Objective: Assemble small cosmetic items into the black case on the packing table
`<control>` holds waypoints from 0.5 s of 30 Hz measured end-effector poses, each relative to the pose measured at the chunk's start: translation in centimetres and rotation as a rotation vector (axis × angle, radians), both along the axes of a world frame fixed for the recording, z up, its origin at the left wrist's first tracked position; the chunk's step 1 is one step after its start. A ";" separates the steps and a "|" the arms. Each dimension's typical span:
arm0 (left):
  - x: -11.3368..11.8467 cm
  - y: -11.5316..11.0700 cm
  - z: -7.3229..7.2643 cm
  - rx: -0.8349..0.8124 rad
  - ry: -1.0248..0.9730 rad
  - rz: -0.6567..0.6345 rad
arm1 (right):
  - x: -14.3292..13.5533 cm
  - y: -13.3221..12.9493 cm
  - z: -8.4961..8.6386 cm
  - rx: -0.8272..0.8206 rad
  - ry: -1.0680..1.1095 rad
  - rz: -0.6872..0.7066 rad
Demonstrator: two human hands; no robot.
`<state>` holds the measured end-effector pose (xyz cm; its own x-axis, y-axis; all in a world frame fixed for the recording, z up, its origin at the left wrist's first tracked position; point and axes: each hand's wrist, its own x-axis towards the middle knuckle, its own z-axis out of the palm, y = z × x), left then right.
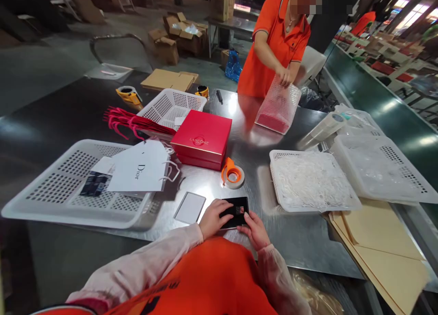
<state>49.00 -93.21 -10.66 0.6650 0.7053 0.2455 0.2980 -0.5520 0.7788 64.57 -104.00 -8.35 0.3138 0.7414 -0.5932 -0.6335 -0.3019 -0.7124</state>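
Observation:
A small, shallow black box (232, 220) lies at the table's near edge, its dark inside facing up. A small shiny piece (240, 210) shows near its right side; its kind is too small to make out. My left hand (212, 219) grips the box from the left, with fingers curved over its inside. At the right edge, my right hand (256, 231) holds the box between thumb and fingers, close to the shiny piece. Left of my hands rests a flat grey-white rectangular lid or tray with a dark rim (190, 208).
Around lie a red Lancôme box (205, 134), an orange tape dispenser (233, 174), and a white basket (85, 214) with a Dior bag (138, 166). At right are a basket of white shreds (313, 180) and cardboard sheets (383, 246). Opposite, a co-worker (273, 45) handles a bubble-wrap bag (280, 105).

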 end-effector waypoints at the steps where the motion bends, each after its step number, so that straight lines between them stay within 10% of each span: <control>1: 0.0 0.0 0.0 -0.008 0.002 -0.001 | 0.0 0.0 0.0 -0.003 0.001 -0.002; 15: 0.1 -0.2 0.3 -0.047 -0.007 0.005 | -0.7 -0.1 0.2 -0.007 -0.022 0.002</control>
<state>49.10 -93.42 -10.33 0.6597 0.7196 0.2166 0.2955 -0.5133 0.8057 63.92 -104.05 -8.15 0.3252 0.7378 -0.5915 -0.6171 -0.3085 -0.7239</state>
